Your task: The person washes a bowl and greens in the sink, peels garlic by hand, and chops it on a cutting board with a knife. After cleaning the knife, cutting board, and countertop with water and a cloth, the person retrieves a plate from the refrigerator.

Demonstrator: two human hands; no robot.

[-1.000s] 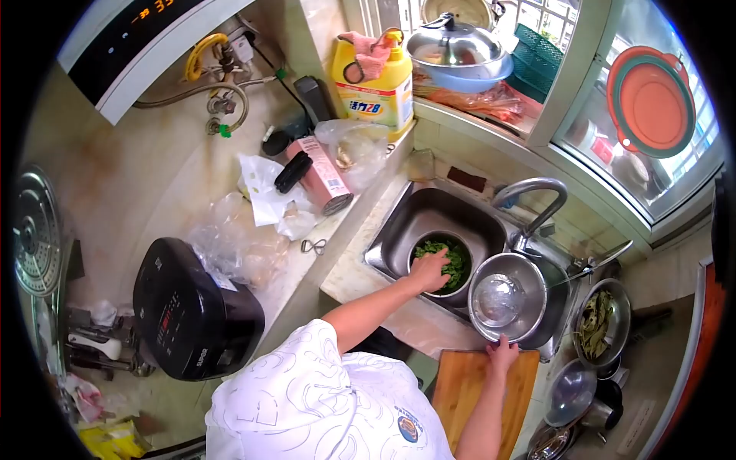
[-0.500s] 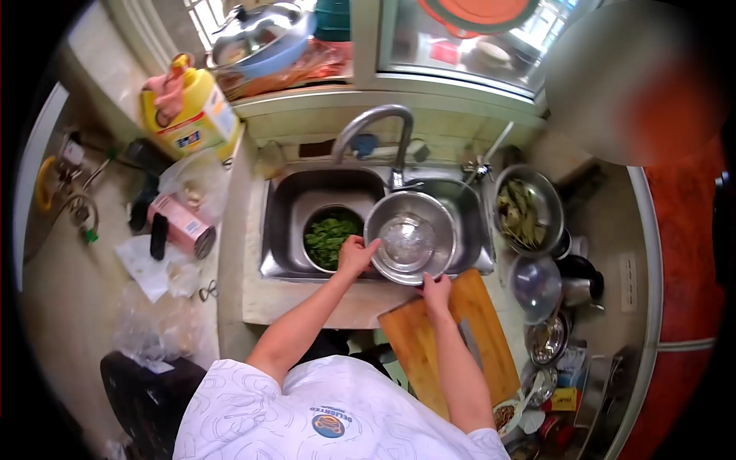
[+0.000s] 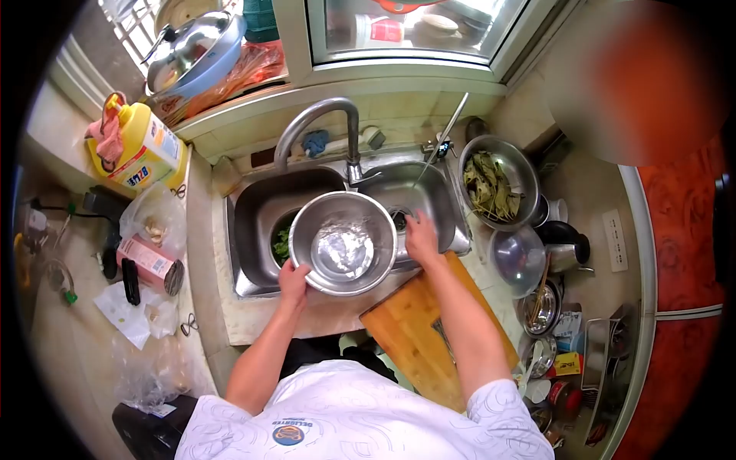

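Note:
My left hand (image 3: pixel 294 281) is closed on the lower left rim of a round stainless steel bowl (image 3: pixel 345 282), which has what looks like clear water in it. The bowl is held over the divider of the double sink (image 3: pixel 253 180). To the right of the bowl, apart from it, my right hand (image 3: pixel 421 241) reaches over the right basin near the drain (image 3: pixel 399 219). Its fingers look stretched out and are slightly blurred, with nothing visible in them. Green leafy vegetables (image 3: pixel 282 244) show in the left basin, partly hidden behind the bowl.
A curved faucet (image 3: pixel 314 107) rises behind the sink. At the front right lies a wooden cutting board (image 3: pixel 406 318) under my right forearm. A metal bowl of wilted leaves (image 3: pixel 492 184) stands right of the sink. On the left are a yellow jug (image 3: pixel 146 146) and a pink can (image 3: pixel 149 263).
The metal bowl has moved left in view, now covering more of the greens. My right hand has let go of its rim and moved over the right basin. The camera view has shifted.

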